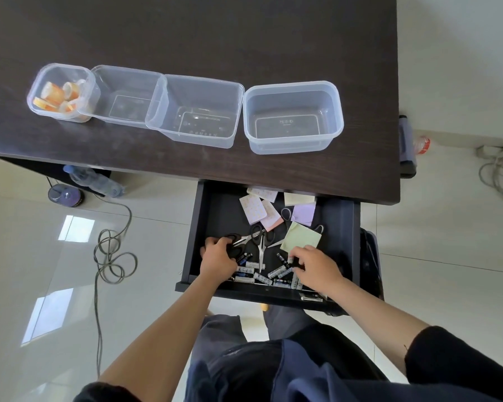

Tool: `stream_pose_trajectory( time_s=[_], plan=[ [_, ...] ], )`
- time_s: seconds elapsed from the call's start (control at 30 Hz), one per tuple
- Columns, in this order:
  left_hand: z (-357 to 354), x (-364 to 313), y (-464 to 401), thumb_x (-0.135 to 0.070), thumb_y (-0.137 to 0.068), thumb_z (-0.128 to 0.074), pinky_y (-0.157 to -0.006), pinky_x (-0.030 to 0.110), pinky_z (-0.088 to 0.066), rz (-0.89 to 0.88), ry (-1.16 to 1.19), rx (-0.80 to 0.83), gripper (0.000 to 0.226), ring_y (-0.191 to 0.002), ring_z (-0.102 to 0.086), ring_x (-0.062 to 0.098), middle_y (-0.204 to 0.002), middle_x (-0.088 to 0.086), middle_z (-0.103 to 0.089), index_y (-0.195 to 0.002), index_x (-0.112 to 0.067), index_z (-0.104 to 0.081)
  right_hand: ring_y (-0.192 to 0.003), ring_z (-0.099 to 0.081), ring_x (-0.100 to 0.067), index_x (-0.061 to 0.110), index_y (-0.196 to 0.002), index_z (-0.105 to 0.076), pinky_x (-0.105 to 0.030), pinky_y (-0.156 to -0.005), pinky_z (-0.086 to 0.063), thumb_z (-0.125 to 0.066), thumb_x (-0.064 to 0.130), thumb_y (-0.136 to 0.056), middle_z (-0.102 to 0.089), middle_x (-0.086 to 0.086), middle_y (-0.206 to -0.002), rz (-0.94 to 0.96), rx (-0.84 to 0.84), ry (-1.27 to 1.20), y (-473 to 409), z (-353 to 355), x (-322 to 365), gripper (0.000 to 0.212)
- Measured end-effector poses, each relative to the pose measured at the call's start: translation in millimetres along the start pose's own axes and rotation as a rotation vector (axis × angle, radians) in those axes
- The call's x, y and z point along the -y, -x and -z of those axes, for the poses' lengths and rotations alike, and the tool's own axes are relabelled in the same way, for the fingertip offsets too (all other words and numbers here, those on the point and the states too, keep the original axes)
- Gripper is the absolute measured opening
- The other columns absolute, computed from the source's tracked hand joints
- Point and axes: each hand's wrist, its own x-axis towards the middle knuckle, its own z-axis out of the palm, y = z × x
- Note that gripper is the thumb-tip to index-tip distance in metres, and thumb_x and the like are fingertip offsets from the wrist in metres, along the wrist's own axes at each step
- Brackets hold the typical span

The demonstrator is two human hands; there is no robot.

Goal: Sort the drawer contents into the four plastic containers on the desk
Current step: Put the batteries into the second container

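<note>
The open black drawer (212, 204) holds sticky-note pads (301, 239), two pairs of black-handled scissors (260, 237) and several batteries (276, 272). My left hand (217, 258) lies over the handles of the left scissors, fingers curled on them. My right hand (315, 266) rests on the batteries at the drawer's front right, fingertips pinching one. Four clear plastic containers stand in a row on the dark desk: the leftmost small tub (61, 92) holds tape rolls, the second (125, 95), third (196, 110) and rightmost (292, 117) hold nothing.
The dark desk (215, 36) ends at the right near a wall. On the floor lie a grey cable coil (111, 256), a water bottle (95, 181) and a round dark can (66, 195) on the left; more cable (498, 169) on the right.
</note>
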Motion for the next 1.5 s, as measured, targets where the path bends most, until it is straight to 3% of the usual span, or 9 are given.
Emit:
stream_pose_trajectory(
  time_s=[0.17, 0.37, 0.63, 0.83, 1.07, 1.23, 1.3, 1.4, 1.5],
  plan=[
    [2, 2, -4, -0.005, -0.080, -0.066, -0.089, 0.031, -0.050, 0.023, 0.053, 0.112, 0.061, -0.100, -0.059, 0.028, -0.134, 0.012, -0.034, -0.135, -0.018, -0.042, -0.115, -0.047, -0.028, 0.036, -0.141, -0.038, -0.037, -0.082, -0.050, -0.055, 0.016, -0.088, -0.045, -0.005, -0.121, -0.034, 0.099, 0.157, 2, -12, 5, 0.060],
    [0, 4, -4, -0.005, -0.077, -0.069, -0.083, 0.029, -0.048, -0.048, 0.018, 0.149, 0.049, -0.096, -0.056, 0.021, -0.130, 0.008, -0.045, -0.120, -0.014, -0.047, -0.118, -0.049, -0.027, 0.031, -0.141, -0.040, -0.038, -0.086, -0.051, -0.059, 0.014, -0.086, -0.044, -0.003, -0.127, -0.053, 0.096, 0.072, 0, -15, 6, 0.061],
    [-3, 6, -6, -0.007, -0.076, -0.074, -0.088, 0.026, -0.048, -0.117, 0.063, 0.239, 0.056, -0.104, -0.053, 0.016, -0.130, 0.004, -0.048, -0.124, -0.018, -0.049, -0.116, -0.049, -0.033, 0.023, -0.143, -0.029, -0.039, -0.081, -0.049, -0.060, 0.016, -0.084, -0.044, -0.008, -0.126, -0.097, 0.042, 0.057, -1, -20, 12, 0.067],
    [-5, 6, -5, -0.003, -0.077, -0.067, -0.081, 0.023, -0.044, -0.118, 0.021, 0.159, 0.049, -0.095, -0.052, 0.015, -0.118, 0.006, -0.053, -0.122, -0.013, -0.052, -0.117, -0.048, -0.031, 0.017, -0.139, -0.037, -0.038, -0.083, -0.049, -0.061, 0.016, -0.084, -0.049, -0.009, -0.125, -0.062, 0.049, 0.005, -2, -21, 11, 0.060],
    [-3, 4, -1, -0.005, -0.080, -0.071, -0.063, 0.018, -0.045, -0.146, 0.000, 0.237, 0.033, -0.068, -0.052, 0.011, -0.076, -0.003, -0.055, -0.111, -0.012, -0.064, -0.114, -0.050, -0.025, 0.019, -0.115, -0.063, -0.037, -0.091, -0.048, -0.065, 0.021, -0.083, -0.055, -0.004, -0.120, -0.019, 0.061, -0.040, -3, -24, 4, 0.032],
    [-4, 1, 2, -0.003, -0.083, -0.062, -0.081, 0.023, -0.045, -0.209, -0.136, 0.301, 0.051, -0.097, -0.055, 0.015, -0.115, 0.001, -0.056, -0.127, -0.026, -0.056, -0.115, -0.052, -0.021, 0.019, -0.116, -0.057, -0.035, -0.091, -0.047, -0.066, 0.016, -0.081, -0.054, 0.001, -0.123, 0.005, -0.011, -0.120, 0, -23, 4, 0.036],
    [-6, 0, 3, -0.005, -0.084, -0.061, -0.088, 0.026, -0.047, -0.224, -0.185, 0.343, 0.057, -0.105, -0.055, 0.018, -0.122, 0.003, -0.052, -0.134, -0.031, -0.050, -0.118, -0.049, -0.022, 0.019, -0.122, -0.052, -0.038, -0.089, -0.048, -0.064, 0.016, -0.083, -0.051, 0.000, -0.127, -0.011, -0.052, -0.113, 1, -21, 6, 0.041],
    [-8, -1, 2, -0.005, -0.085, -0.057, -0.094, 0.031, -0.049, -0.236, -0.229, 0.395, 0.063, -0.109, -0.056, 0.021, -0.128, 0.005, -0.047, -0.137, -0.037, -0.045, -0.122, -0.040, -0.028, 0.020, -0.146, -0.028, -0.039, -0.082, -0.050, -0.061, 0.019, -0.085, -0.039, -0.004, -0.134, -0.075, -0.032, 0.017, 1, -20, 9, 0.069],
    [-9, -1, 1, -0.003, -0.084, -0.058, -0.092, 0.030, -0.049, -0.235, -0.249, 0.419, 0.065, -0.110, -0.055, 0.022, -0.130, 0.005, -0.044, -0.137, -0.037, -0.045, -0.118, -0.039, -0.031, 0.022, -0.145, -0.025, -0.040, -0.077, -0.048, -0.060, 0.020, -0.084, -0.036, -0.008, -0.131, -0.104, 0.001, 0.111, 0, -19, 13, 0.071]
  ],
)
